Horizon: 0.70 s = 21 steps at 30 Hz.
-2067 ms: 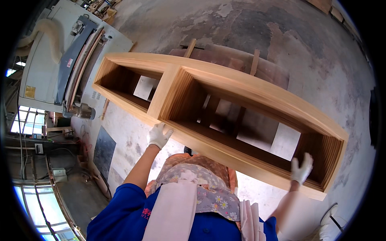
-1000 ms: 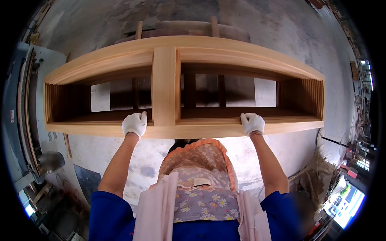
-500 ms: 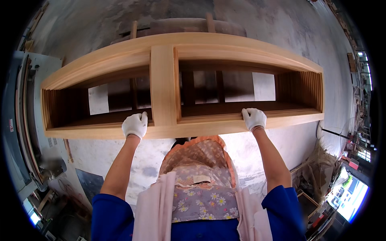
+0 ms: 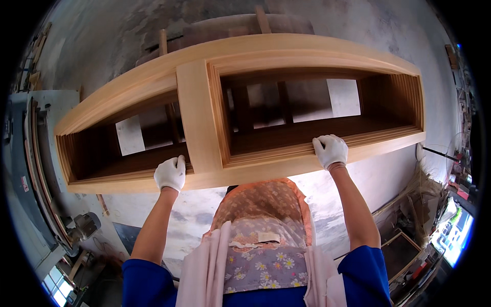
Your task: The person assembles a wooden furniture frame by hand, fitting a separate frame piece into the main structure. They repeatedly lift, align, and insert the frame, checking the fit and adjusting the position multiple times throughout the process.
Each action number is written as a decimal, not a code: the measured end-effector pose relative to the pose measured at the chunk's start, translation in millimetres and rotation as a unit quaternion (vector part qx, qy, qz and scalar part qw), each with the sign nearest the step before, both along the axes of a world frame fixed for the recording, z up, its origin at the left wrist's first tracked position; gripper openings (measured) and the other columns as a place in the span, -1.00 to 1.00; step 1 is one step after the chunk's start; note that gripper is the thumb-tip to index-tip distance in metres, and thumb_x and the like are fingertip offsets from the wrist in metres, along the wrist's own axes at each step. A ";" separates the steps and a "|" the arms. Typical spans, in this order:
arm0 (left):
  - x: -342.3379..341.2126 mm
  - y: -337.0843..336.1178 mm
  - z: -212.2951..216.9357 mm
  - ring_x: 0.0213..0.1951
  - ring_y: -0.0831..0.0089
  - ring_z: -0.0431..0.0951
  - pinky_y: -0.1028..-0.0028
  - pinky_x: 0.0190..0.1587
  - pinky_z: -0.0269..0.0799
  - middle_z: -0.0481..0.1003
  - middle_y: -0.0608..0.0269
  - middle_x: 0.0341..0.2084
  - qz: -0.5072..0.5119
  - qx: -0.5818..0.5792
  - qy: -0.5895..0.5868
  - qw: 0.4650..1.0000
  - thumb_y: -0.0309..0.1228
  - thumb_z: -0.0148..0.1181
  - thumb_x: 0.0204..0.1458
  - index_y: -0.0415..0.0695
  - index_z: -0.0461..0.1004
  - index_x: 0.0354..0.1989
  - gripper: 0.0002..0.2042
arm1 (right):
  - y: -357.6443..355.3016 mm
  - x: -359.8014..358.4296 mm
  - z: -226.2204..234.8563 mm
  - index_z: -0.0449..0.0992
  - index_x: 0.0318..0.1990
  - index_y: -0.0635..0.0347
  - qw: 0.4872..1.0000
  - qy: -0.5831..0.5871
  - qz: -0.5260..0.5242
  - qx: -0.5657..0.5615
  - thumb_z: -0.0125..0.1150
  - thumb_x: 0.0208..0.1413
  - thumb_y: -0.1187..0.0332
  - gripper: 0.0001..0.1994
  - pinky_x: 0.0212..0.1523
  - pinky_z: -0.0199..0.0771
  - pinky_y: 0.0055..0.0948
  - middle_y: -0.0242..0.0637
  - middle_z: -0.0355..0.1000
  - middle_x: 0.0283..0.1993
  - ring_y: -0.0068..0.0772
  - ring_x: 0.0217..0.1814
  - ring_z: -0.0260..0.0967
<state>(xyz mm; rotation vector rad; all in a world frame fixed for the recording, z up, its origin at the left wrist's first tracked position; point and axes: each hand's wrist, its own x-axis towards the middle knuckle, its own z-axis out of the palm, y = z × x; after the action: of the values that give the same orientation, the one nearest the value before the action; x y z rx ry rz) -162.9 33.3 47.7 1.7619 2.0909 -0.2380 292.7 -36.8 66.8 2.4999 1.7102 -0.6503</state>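
A deep stack of pale wooden frames (image 4: 198,117) lies in front of me, its layered edges showing around two openings split by a wide crossbar. Gloved in white, my left hand (image 4: 170,174) is closed over the near rail, just left of the crossbar. My right hand (image 4: 331,152), in a matching glove, grips that same rail below the larger right opening. Both sets of fingers curl over the inner edge, and their tips are hidden. Through the openings I see darker bars under the stack.
Beyond the frames, ends of support bars (image 4: 263,20) stick out. A grey machine (image 4: 56,115) stands at left, with a motor (image 4: 87,225) below it. At right are a bundle of dry straw (image 4: 417,189) and a dark framed panel (image 4: 400,256).
The whole view has tilted, so the frames' left end sits lower and the right end higher, as do the surroundings. Both hands keep their hold on the near rail.
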 end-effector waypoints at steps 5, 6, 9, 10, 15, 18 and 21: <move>3.9 -2.0 -1.0 -0.40 -0.09 0.53 0.05 -0.35 0.37 0.52 -0.01 -0.53 -0.004 0.016 0.005 1.000 -0.03 -0.03 0.18 -0.11 0.53 -0.60 -0.54 | 31.5 -39.7 -9.9 0.56 0.06 0.13 0.972 0.175 -0.017 0.158 0.26 0.09 0.11 -0.57 0.17 0.41 -0.14 -0.09 0.53 0.04 -0.02 0.11 0.45; 2.7 -0.5 0.3 -0.41 -0.09 0.53 0.06 -0.36 0.36 0.52 -0.01 -0.53 -0.011 0.033 0.005 0.999 -0.04 -0.02 0.18 -0.11 0.52 -0.60 -0.55 | 50.4 -64.1 -7.8 0.53 0.11 0.13 0.962 0.238 -0.010 0.137 0.27 0.09 0.08 -0.52 0.21 0.39 -0.17 -0.08 0.51 0.10 -0.03 0.16 0.43; 2.0 -0.3 -0.2 -0.42 -0.09 0.51 0.07 -0.37 0.35 0.50 -0.02 -0.54 0.012 0.013 -0.004 1.000 -0.07 0.00 0.17 -0.12 0.51 -0.60 -0.57 | 115.8 -137.9 -21.9 0.40 0.25 0.19 0.884 0.455 -0.089 0.067 0.29 0.04 0.00 -0.34 0.23 0.39 -0.22 -0.06 0.46 0.18 -0.05 0.20 0.43; 3.6 1.2 2.4 -0.43 -0.08 0.50 0.08 -0.38 0.34 0.49 -0.02 -0.55 0.016 0.010 -0.026 0.999 -0.11 0.02 0.17 -0.14 0.50 -0.60 -0.59 | 135.4 -156.4 -32.3 0.36 0.27 0.21 0.883 0.455 -0.086 0.073 0.29 0.02 -0.01 -0.30 0.20 0.42 -0.22 -0.03 0.44 0.20 -0.01 0.19 0.43; 4.2 1.5 3.4 -0.46 -0.03 0.47 0.11 -0.40 0.31 0.46 0.00 -0.59 0.017 0.015 -0.046 0.999 -0.19 0.05 0.15 -0.19 0.46 -0.62 -0.63 | 189.7 -199.4 -36.4 0.40 0.11 0.23 0.904 0.413 -0.110 0.018 0.24 -0.03 0.10 -0.43 0.08 0.47 -0.15 0.00 0.45 0.07 0.05 0.07 0.45; 4.8 2.0 -0.3 -0.49 0.01 0.45 0.13 -0.42 0.31 0.42 0.03 -0.63 0.004 0.035 -0.070 0.997 -0.25 0.07 0.12 -0.17 0.46 -0.64 -0.67 | 203.3 -200.2 -43.4 0.41 0.07 0.22 0.892 0.426 -0.144 0.045 0.23 -0.06 0.13 -0.47 0.08 0.47 -0.14 -0.02 0.46 0.04 0.05 0.05 0.45; 4.5 0.8 -0.5 -0.51 0.05 0.44 0.15 -0.43 0.32 0.41 0.06 -0.65 -0.006 0.057 -0.082 0.995 -0.30 0.09 0.10 -0.15 0.46 -0.65 -0.70 | 216.5 -203.3 -49.1 0.43 0.05 0.20 0.875 0.443 -0.178 0.074 0.22 -0.07 0.16 -0.49 0.06 0.47 -0.16 -0.06 0.46 0.03 0.01 0.04 0.46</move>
<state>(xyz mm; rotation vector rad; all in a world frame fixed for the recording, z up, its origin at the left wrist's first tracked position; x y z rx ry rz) -158.4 34.0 47.2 1.7932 2.0123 0.0246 89.4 179.7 17.7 2.8608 1.4651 -2.0246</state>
